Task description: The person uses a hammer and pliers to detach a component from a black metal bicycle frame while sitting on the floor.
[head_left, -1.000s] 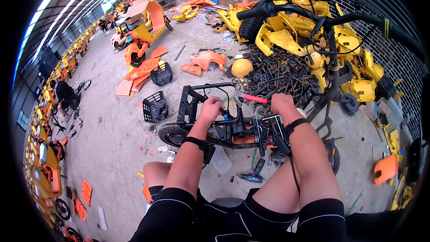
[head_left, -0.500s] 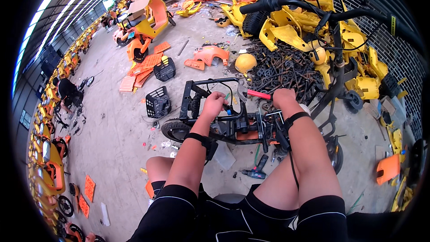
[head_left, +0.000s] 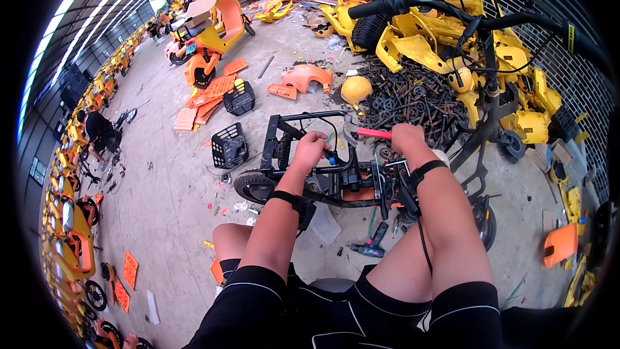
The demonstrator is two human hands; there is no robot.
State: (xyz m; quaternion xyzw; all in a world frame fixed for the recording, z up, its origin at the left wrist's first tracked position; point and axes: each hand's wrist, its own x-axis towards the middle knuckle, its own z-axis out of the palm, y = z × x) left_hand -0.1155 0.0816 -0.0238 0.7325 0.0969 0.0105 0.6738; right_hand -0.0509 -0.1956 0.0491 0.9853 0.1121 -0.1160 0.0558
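A stripped black scooter frame [head_left: 323, 203] stands in front of me, with its rear wheel [head_left: 254, 186] at left and its handlebar [head_left: 445, 4] at upper right. My right hand [head_left: 408, 137] is closed round the red handle of a hammer [head_left: 376, 134]. The grey hammer head points left, above the frame's rear loop. My left hand [head_left: 312, 148] is closed at the rear part of the frame, beside some cables; whatever its fingers grip is hidden. A cordless drill [head_left: 369, 245] lies on the floor below the frame.
Behind the frame lies a heap of dark metal parts [head_left: 413, 97], backed by yellow plastic panels [head_left: 420, 52]. Two black baskets [head_left: 230, 147] and orange panels [head_left: 205, 97] lie at left. Another person [head_left: 97, 130] crouches farther left, near a row of yellow scooters [head_left: 72, 229].
The hammer's handle lies slightly more level, with a small shift of my right hand. My left hand stays at the same spot on the frame. The whole view has shifted slightly.
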